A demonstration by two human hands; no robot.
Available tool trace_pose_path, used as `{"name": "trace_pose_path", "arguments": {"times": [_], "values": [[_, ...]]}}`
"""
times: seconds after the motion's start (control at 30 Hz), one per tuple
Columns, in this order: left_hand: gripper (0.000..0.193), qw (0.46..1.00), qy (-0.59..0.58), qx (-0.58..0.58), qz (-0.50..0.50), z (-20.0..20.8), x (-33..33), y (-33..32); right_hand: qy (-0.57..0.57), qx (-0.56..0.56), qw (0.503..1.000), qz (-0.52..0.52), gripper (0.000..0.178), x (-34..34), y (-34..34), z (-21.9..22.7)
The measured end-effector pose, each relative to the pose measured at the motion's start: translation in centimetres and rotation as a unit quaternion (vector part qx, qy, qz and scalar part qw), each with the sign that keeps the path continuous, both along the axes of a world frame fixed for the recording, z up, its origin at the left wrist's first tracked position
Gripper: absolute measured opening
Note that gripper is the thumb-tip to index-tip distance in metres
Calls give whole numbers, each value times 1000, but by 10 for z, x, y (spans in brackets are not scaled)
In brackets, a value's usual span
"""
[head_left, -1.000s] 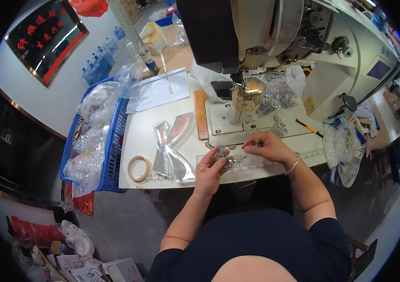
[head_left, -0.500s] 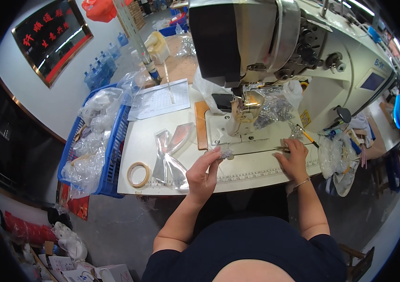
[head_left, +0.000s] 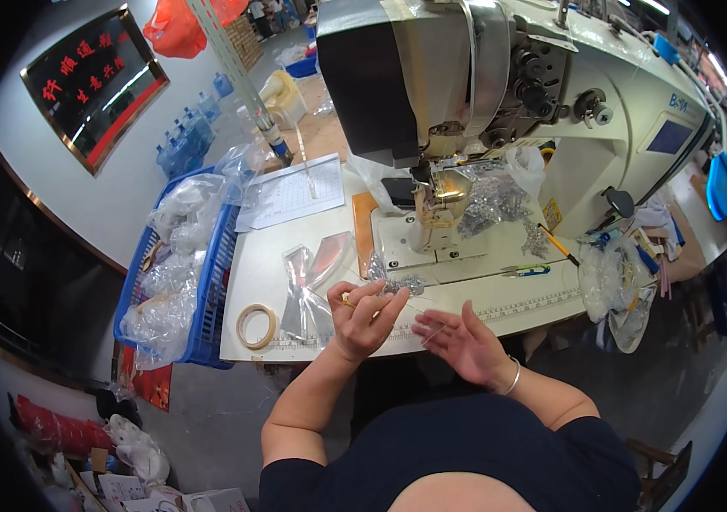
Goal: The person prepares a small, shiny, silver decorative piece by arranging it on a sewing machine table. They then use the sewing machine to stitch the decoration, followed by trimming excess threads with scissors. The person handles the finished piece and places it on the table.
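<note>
My left hand [head_left: 365, 319] is closed at the table's front edge, fingers curled and pinched on a glittery silver piece [head_left: 404, 284] that shows just beyond the fingertips. Fine thread-like lines run near the fingers. To its right, my right hand [head_left: 469, 346] is open, palm turned up and fingers stretched out; a thin strand seems to cross them. Small green-and-blue thread snips [head_left: 525, 270] lie on the table beyond the right hand. The sewing machine [head_left: 444, 192] stands in front of both hands, with more glittery silver material [head_left: 496, 205] behind its needle area.
Left of my hands lie clear plastic templates [head_left: 305, 286] and a tape roll [head_left: 256, 327]. A blue basket [head_left: 222, 264] of plastic bags stands at the table's left. A ruler strip [head_left: 508, 305] runs along the front edge. A yellow-black pen [head_left: 558, 245] and plastic bags [head_left: 607, 282] are at right.
My right hand has left the snips on the table and moved left and nearer to me, turning palm up. My left hand has shifted slightly left and nearer, fingers more curled.
</note>
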State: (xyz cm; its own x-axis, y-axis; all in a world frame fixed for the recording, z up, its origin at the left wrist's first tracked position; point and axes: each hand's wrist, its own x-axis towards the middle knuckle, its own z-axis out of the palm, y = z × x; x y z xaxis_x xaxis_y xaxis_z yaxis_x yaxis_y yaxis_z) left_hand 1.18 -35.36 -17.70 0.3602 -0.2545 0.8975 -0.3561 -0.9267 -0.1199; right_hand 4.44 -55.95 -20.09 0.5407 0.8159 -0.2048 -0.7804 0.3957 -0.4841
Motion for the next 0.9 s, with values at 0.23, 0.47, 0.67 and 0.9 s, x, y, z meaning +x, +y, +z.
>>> {"name": "trace_pose_path", "arguments": {"times": [0.23,0.47,0.67,0.9], "values": [[25,999,42,30,9,-21,-2,-18,-58,-63,992,-98,30,-3,22,0],[25,992,102,48,50,-40,1,-26,-66,-180,958,-212,13,9,34,-22],[65,934,332,-108,-73,-2,-6,-31,-315,-246,885,-237,12,27,16,-25],[73,530,645,-366,-412,40,51,-13,-452,-202,863,-98,9,61,-22,24]]}}
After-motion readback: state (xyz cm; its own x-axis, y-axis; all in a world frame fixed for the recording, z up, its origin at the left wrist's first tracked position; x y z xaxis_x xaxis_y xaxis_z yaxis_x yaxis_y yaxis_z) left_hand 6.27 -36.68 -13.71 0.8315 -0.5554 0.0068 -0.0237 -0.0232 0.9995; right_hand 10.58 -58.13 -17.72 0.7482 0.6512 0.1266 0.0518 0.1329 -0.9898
